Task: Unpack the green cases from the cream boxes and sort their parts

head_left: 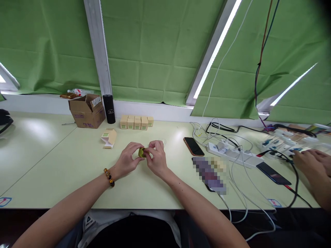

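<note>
My left hand (126,160) pinches a small yellow-green round piece (141,152) between thumb and index finger; its exact kind is too small to make out. From the other side, my right hand (157,160) has its fingertips closed on the same piece, partly covering it. Both hands are just above the table, near its middle. An opened small tan carton (110,136) lies beyond my left hand, its white inside showing. Farther back stand several small tan boxes (130,122) in a row, with pale green labels. Just past my right fingers is a thin clear ring-like item (163,141).
A cardboard box (88,117) and a black tumbler (109,109) stand at the back left. On the right lie a phone (193,146), a blurred-screen device (209,174), a power strip (232,153) and tangled cables. Another person's hands (311,162) are at the far right.
</note>
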Demonstrator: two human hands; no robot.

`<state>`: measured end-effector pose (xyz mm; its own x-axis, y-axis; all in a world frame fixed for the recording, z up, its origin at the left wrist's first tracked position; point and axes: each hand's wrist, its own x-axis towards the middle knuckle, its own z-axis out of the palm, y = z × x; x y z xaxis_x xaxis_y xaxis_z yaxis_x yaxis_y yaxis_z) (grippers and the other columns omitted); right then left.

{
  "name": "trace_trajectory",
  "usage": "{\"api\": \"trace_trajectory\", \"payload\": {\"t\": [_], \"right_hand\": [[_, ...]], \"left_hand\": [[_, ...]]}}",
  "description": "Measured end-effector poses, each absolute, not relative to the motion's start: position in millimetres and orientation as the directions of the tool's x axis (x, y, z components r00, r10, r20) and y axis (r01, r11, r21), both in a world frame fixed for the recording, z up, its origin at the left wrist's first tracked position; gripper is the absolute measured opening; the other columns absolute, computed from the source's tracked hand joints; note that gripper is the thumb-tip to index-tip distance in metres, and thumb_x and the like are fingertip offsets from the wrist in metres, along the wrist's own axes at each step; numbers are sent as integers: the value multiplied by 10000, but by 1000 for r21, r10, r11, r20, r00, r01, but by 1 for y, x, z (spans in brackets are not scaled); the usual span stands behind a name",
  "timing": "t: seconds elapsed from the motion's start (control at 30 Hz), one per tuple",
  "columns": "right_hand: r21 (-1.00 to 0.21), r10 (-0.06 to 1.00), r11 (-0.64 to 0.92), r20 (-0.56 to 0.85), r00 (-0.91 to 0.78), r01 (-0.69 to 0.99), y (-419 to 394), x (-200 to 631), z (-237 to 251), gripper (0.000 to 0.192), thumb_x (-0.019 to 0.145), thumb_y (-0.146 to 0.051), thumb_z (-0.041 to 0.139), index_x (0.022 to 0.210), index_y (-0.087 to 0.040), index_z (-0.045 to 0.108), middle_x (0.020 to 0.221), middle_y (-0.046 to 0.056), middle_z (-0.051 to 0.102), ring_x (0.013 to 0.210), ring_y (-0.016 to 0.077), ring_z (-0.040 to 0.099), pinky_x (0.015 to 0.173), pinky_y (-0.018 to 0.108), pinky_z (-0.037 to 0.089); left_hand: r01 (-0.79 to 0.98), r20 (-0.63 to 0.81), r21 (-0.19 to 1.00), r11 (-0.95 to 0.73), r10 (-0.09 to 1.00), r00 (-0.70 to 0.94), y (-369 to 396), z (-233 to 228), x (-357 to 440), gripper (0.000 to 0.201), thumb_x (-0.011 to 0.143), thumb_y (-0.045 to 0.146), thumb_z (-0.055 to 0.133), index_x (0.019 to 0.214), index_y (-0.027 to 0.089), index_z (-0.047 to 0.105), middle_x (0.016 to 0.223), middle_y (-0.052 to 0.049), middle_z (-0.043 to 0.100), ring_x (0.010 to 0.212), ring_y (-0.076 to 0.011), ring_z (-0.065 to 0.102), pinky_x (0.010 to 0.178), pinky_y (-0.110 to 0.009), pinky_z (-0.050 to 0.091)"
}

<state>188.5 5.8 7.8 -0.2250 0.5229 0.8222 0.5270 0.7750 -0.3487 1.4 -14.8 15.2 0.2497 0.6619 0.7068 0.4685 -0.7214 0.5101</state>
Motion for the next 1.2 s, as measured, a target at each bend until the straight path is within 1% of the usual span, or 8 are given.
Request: {"api": "trace_trajectory", "payload": {"t": [0.17, 0.27, 0.47, 0.57, 0.7, 0.9, 1.07, 1.2], "right_hand": [[-323, 497, 786, 837, -229, 527, 7, 190, 8, 191, 923, -98, 630, 885, -242, 749, 974, 85, 537, 999, 276, 505, 791, 435, 503], [-319, 458, 797, 873, -168, 512, 6, 192, 13, 164, 938, -131, 644, 910, -254, 750, 980, 83, 527, 1006, 278, 518, 838, 462, 506], [-316, 366, 777, 931, 19, 545, 17, 205, 22, 147, 970, -171, 651, 926, -256, 763, 962, 71, 503, 1018, 271, 522, 887, 466, 499], [-311, 420, 720, 907, -32, 620, 34, 210, 16, 173, 977, -177, 650, 879, -257, 768, 953, 70, 529, 1035, 269, 502, 890, 446, 499], [-274, 527, 677, 828, -190, 683, 57, 206, 3, 182, 970, -158, 661, 870, -244, 786, 993, 89, 586, 1085, 271, 474, 841, 381, 489], [-132, 609, 629, 696, -380, 766, 81, 183, -8, 218, 948, -114, 655, 872, -227, 825, 1034, 103, 664, 1089, 279, 481, 886, 401, 451], [-82, 669, 587, 610, -426, 806, 91, 168, -20, 238, 932, -104, 649, 875, -223, 846, 1034, 114, 687, 1089, 288, 485, 934, 434, 427], [-107, 700, 574, 579, -418, 812, 90, 167, -21, 212, 936, -137, 668, 882, -231, 850, 1042, 108, 693, 1106, 291, 489, 968, 445, 416]], "left_hand": [[499, 714, 510, -701, 668, 210, -14, 18, 2, 333, 867, 191, 771, 1180, 238, 666, 1123, -91, 729, 1088, -274, 670, 947, -446, 569], [525, 701, 534, -663, 694, 164, -10, 17, -2, 352, 840, 144, 756, 1168, 238, 671, 1136, -88, 734, 1099, -275, 670, 963, -444, 562], [544, 591, 693, -473, 805, -52, 12, 10, -23, 387, 780, 168, 741, 1163, 215, 712, 1195, -92, 749, 1064, -265, 693, 1007, -448, 558], [516, 539, 750, -413, 834, -116, 20, 8, -30, 445, 776, 179, 711, 1220, 214, 717, 1250, -86, 751, 1077, -250, 697, 1030, -431, 550], [486, 503, 788, -379, 851, -152, 26, 6, -35, 427, 770, 211, 711, 1196, 217, 738, 1252, -86, 757, 1102, -255, 701, 1058, -436, 539], [404, 465, 844, -353, 858, -220, 34, 6, -40, 436, 736, 209, 738, 1172, 194, 735, 1200, -96, 775, 1081, -265, 724, 1063, -454, 548], [376, 446, 862, -340, 861, -244, 35, 9, -43, 477, 724, 197, 764, 1200, 178, 735, 1213, -111, 775, 1094, -276, 727, 1068, -464, 550], [364, 432, 873, -326, 862, -263, 34, 9, -42, 495, 740, 206, 771, 1234, 182, 745, 1211, -113, 781, 1082, -280, 732, 1051, -466, 561]]}}
